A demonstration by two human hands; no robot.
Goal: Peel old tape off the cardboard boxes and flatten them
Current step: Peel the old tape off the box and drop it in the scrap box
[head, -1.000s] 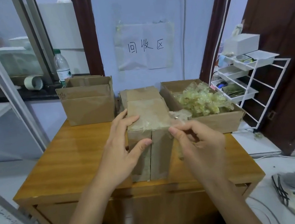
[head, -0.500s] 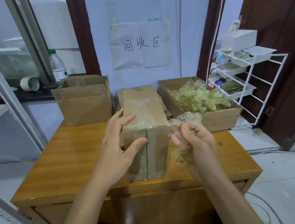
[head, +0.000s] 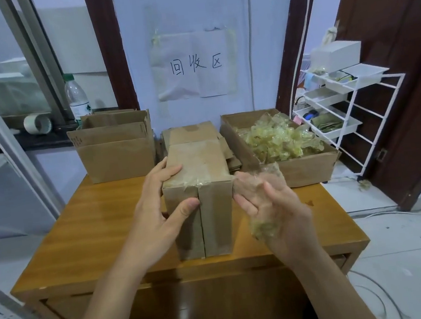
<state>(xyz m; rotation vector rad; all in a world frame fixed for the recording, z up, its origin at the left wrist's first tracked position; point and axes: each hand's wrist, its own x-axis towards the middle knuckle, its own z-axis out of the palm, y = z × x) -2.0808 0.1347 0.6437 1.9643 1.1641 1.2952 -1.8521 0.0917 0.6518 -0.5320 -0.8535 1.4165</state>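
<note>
A closed cardboard box (head: 200,202) stands upright near the front edge of the wooden worktop (head: 86,226), its near face split by a vertical seam between 2 flaps. Clear tape (head: 196,162) covers its top and folds a short way over the upper front edge. The left hand (head: 157,212) grips the box's left side: the fingers lie curled over the top left corner and the thumb presses the near face just beside the seam. The right hand (head: 267,205) is just beside the box's right edge, its fingers loosely curled around a crumpled strip of peeled tape (head: 267,227) that clings across the palm and fingers; whether that strip still joins the box I cannot tell.

Directly behind the box lies a stack of flattened cardboard (head: 193,133). To the right, an open cardboard tray (head: 307,168) holds a heap of yellowish used tape (head: 278,141). To the left at the back stands an open cardboard box (head: 117,154) with its flaps up. Behind that, on a dark sill, are a plastic water bottle (head: 78,98) and a roll of tape (head: 37,124) lying on its side. A paper sign (head: 193,65) with 3 handwritten characters is taped to the wall. A white wire rack (head: 342,107) with trays stands on the floor to the right of the worktop, a white box (head: 336,54) on its top.
</note>
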